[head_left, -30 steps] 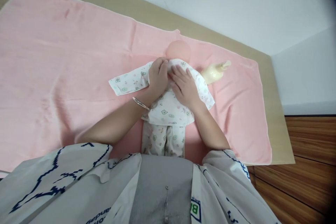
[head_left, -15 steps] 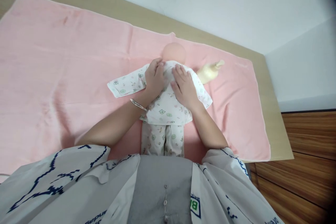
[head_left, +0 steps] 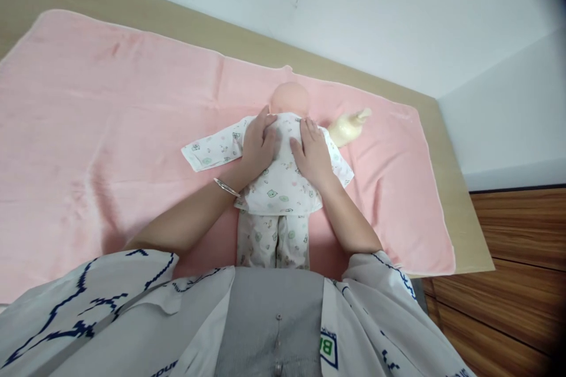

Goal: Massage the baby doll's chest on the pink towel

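Note:
A baby doll lies with its round bare head (head_left: 289,99) away from me, dressed in a white printed baby shirt (head_left: 280,188) and matching trousers (head_left: 257,241). My left hand (head_left: 260,142) rests on the left upper part of the shirt, fingers out and thumb apart. On the opposite side, my right hand (head_left: 313,153) lies flat on the shirt, its fingers stretched toward the shoulder. One sleeve (head_left: 212,147) extends to the left. The other slants down to the right, partly behind my right hand. The doll's face is not visible.
A pink blanket (head_left: 145,94) with a few wrinkles covers most of the wooden table (head_left: 464,230). Right of the doll's shoulder lies a cream-coloured baby bottle (head_left: 347,129). A white wall (head_left: 375,23) borders the far side; brown wooden panelling (head_left: 522,235) stands at the right.
My left hand's fingers have uncurled and settled on the shirt. My right hand has shifted slightly outward over it, fingers closer together. The view has tilted a little.

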The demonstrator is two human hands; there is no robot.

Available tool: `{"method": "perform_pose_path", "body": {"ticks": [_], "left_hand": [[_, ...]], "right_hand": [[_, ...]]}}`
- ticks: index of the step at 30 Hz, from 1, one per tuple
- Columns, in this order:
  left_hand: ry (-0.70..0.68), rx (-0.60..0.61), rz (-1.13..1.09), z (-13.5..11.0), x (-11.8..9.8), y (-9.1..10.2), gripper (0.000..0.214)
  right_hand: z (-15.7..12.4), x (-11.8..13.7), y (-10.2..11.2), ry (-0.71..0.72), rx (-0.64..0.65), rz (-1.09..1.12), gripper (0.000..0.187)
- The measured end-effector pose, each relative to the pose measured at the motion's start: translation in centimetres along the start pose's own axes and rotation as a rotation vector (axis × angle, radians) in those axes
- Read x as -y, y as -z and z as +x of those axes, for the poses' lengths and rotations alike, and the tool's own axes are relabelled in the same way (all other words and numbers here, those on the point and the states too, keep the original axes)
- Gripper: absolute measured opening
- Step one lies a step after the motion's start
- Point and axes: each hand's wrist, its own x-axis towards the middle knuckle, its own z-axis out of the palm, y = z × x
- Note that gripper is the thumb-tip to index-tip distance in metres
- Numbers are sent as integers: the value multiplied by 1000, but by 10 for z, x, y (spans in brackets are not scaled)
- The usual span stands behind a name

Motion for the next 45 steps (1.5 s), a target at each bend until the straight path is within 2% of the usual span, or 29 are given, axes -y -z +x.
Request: {"method": "perform_pose_path", "body": {"ticks": [2,5,7,8,12,14,16,19,21,25,29,33,36,38,41,45], "left_hand": [[-52,22,31,-4,7,2,43],[-20,30,30,-6,10,4,45],[-9,39,27,-5,10,4,46],[-7,42,30,-4,10,3,46],[2,55,78,-3,3,4,46],[-11,81,150,-5,-6,4,42],[-23,112,258,-8,-19,5,36],[-20,179,381,-11,-36,4,36],[-3,223,418,-11,-42,4,42],[54,260,505,-13,-48,1,55],[14,322,600,-23,-62,-4,55],[-32,351,568,-14,-58,-2,50],[16,362,493,2,-45,4,48],[52,334,500,5,-43,6,49],[26,287,581,-10,-56,5,53],[-39,331,622,-28,-69,2,54]], "right_hand": [[-11,14,-2,-31,-30,-42,61],[-26,31,-2,183,23,-106,55],[-23,27,1,303,82,-101,51],[-18,20,2,306,92,-85,51],[6,-8,2,65,-13,-11,57],[5,-7,0,-33,-72,-19,61],[-7,5,-2,-67,-93,-67,61],[-30,28,-1,-36,-58,-148,58],[-36,33,1,-1,-23,-161,55],[-15,10,5,-22,11,-39,57],[7,-14,3,-48,-1,-3,63],[-4,0,4,-26,-20,-56,59],[-19,17,6,-7,-43,-101,56],[-22,20,7,5,-40,-107,55],[-10,7,8,-13,7,-41,57],[8,-12,8,-42,22,25,61]]}}
